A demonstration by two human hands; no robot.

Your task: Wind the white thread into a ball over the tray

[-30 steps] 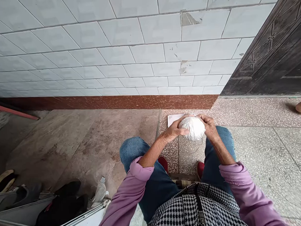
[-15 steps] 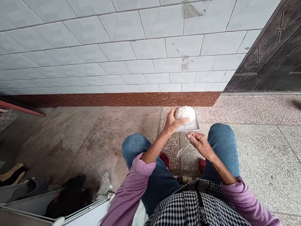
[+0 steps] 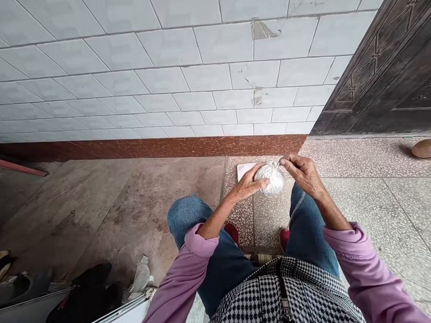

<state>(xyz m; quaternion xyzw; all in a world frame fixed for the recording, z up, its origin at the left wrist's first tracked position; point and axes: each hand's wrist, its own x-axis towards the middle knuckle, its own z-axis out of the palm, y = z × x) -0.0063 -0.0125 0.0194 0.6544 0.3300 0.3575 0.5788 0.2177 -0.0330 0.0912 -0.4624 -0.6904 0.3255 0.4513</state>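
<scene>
A round ball of white plastic string (image 3: pixel 273 182) is held up in front of my knees. My left hand (image 3: pixel 249 185) grips it from the left side, thumb across its front and fingers behind. At the ball's upper right, my right hand (image 3: pixel 305 176) pinches the string between thumb and fingers. A loose strand (image 3: pixel 297 206) hangs below that hand along my right knee. Behind the ball, a shallow white tray (image 3: pixel 241 170) rests on the floor, mostly covered by my left hand and the ball.
A tiled wall (image 3: pixel 170 80) with a red-brown base strip runs ahead. At the right is a dark door (image 3: pixel 393 84), with a tan shoe (image 3: pixel 427 148) on the floor near it. Shoes (image 3: pixel 89 293) fill a white rack (image 3: pixel 115 320) at lower left.
The ball has come off the tray toward me and turned. My right hand has risen from below it to its upper right, drawing the strand round.
</scene>
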